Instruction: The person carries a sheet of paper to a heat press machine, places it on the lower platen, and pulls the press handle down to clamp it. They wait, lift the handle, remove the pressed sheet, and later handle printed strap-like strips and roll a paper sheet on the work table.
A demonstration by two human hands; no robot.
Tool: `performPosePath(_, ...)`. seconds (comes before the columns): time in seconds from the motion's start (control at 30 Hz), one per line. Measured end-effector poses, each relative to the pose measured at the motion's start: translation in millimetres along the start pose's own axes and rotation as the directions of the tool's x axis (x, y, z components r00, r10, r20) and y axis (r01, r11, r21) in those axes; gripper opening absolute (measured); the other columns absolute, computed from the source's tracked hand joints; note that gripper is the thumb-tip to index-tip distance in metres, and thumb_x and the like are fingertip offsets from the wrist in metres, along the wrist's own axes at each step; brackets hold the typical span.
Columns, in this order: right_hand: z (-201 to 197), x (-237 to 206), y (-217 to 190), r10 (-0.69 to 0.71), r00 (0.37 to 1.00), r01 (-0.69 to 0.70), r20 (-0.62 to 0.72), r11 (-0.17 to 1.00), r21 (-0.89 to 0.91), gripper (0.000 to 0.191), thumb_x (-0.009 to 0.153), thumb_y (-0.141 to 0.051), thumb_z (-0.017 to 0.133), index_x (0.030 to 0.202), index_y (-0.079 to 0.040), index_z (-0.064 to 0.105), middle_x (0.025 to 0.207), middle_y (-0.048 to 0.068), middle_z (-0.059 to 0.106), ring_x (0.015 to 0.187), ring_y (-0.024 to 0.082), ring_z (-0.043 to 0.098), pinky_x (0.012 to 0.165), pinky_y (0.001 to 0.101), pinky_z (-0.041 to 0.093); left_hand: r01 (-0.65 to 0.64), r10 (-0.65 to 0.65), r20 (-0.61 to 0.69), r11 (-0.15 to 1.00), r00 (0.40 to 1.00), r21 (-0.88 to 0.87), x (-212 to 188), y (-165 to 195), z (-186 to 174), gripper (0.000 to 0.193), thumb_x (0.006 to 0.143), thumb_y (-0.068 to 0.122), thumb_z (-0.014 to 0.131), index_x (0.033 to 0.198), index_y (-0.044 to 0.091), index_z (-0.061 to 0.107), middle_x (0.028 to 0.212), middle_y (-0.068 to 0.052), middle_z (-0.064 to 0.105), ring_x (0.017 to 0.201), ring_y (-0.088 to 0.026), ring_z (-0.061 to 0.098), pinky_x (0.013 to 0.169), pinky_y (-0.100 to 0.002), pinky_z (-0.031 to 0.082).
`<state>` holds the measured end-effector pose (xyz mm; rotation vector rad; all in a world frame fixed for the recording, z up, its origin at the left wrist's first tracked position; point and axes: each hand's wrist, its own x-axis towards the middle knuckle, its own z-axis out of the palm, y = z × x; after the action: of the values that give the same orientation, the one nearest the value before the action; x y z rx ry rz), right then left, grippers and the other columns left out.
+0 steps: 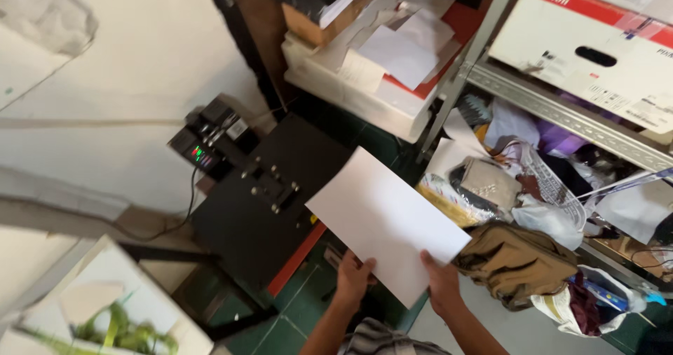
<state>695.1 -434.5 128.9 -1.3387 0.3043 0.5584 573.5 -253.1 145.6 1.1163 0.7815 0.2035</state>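
Observation:
A blank white sheet of paper [384, 218] is held out in front of me, tilted, over the right edge of a black heat press [270, 194]. My left hand [352, 278] grips the sheet's near edge on the left. My right hand [442, 283] pinches the same edge a little further right. The press's top plate is down, with a red pad edge [298, 257] showing beneath it and a small control box [203, 152] with lit digits at its back.
A metal shelf [561, 113] on the right carries a large white and red cardboard box [596, 46], with bags, cloth and clutter [519, 257] below. Loose papers lie on a stack [392, 53] behind the press. A white box with green strips [112, 320] stands at lower left. The floor is green tile.

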Motion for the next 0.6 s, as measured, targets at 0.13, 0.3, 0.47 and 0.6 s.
performPosePath(0.13, 63, 37, -9, 0.09, 0.995, -0.089, -0.03, 0.995, 0.034, 0.042, 0.097, -0.018, 0.065, 0.133, 0.003, 0.058, 0.122, 0.013, 0.068, 0.105, 0.025, 0.067, 0.086, 0.0423, 0.056, -0.029, 0.028, 0.06, 0.999, 0.998, 0.019, 88, 5, -28, 0.026, 0.094, 0.009, 0.066, 0.119, 0.001, 0.062, 0.086, -0.009, 0.072, 0.065, -0.017, 0.067, 0.055, -0.03, 0.057)
performPosePath(0.3, 221, 92, -9, 0.088, 0.992, -0.094, 0.091, 0.993, 0.069, 0.035, 0.097, -0.016, 0.06, 0.129, -0.004, 0.057, 0.116, 0.01, 0.068, 0.101, 0.026, 0.068, 0.08, 0.0466, 0.059, -0.134, 0.131, 0.043, 0.987, 0.99, 0.083, 215, 83, -130, 0.02, 0.097, 0.007, 0.065, 0.114, -0.003, 0.064, 0.083, -0.01, 0.071, 0.065, -0.016, 0.066, 0.056, -0.03, 0.056)
performPosePath(0.47, 390, 66, 46, -0.003, 0.993, -0.002, 0.121, 0.999, 0.038, 0.031, 0.098, -0.013, 0.06, 0.127, -0.001, 0.058, 0.111, 0.011, 0.071, 0.094, 0.026, 0.071, 0.079, 0.0466, 0.062, -0.096, 0.104, 0.113, 0.993, 0.988, -0.075, 249, 187, -284, 0.022, 0.096, 0.008, 0.063, 0.117, 0.0, 0.063, 0.091, -0.007, 0.074, 0.074, -0.014, 0.071, 0.061, -0.029, 0.059)
performPosePath(0.6, 448, 84, 40, -0.062, 0.992, 0.064, 0.11, 0.998, -0.01, 0.03, 0.097, -0.011, 0.061, 0.126, -0.001, 0.061, 0.111, 0.012, 0.072, 0.093, 0.023, 0.071, 0.083, 0.0444, 0.06, -0.097, 0.1, 0.096, 0.994, 0.99, -0.044, 263, 265, -332, 0.026, 0.098, 0.011, 0.068, 0.12, -0.002, 0.062, 0.094, -0.008, 0.072, 0.078, -0.016, 0.071, 0.064, -0.031, 0.06)
